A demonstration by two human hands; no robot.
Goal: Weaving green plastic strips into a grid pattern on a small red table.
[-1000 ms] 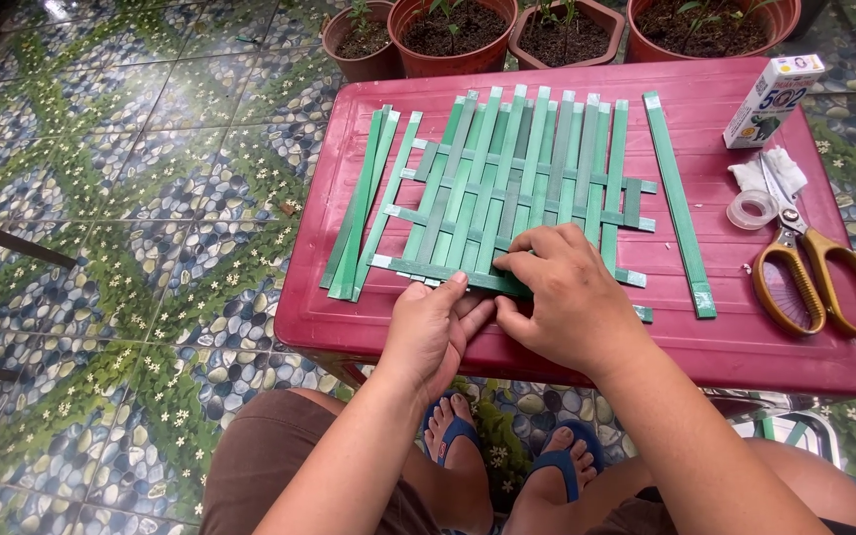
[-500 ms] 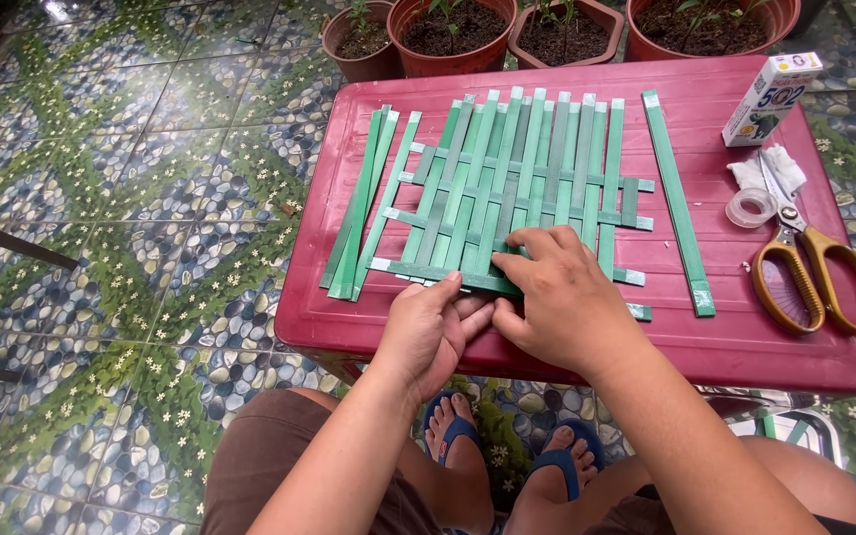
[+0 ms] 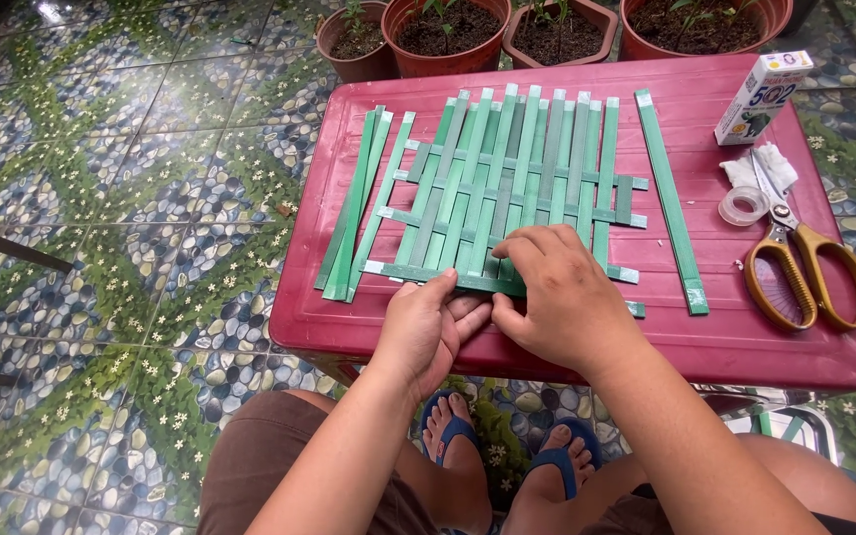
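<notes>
Patterned floor tiles under a low red counter [image 3: 725, 347] where a green strip mat [image 3: 512, 183] lies flat, near edge pinned: left hand [image 3: 428, 327] thumb-and-fingers pinching the nearest cross strip [image 3: 428, 275], right hand [image 3: 562, 297] curled, fingertips pressing it; scissors [image 3: 804, 272] lie aside.

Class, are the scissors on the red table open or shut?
Shut: the scissors lie flat with blades together, handles side by side.

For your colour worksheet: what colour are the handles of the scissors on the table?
The scissors have yellow-orange handles, shown best in the head view.
</notes>
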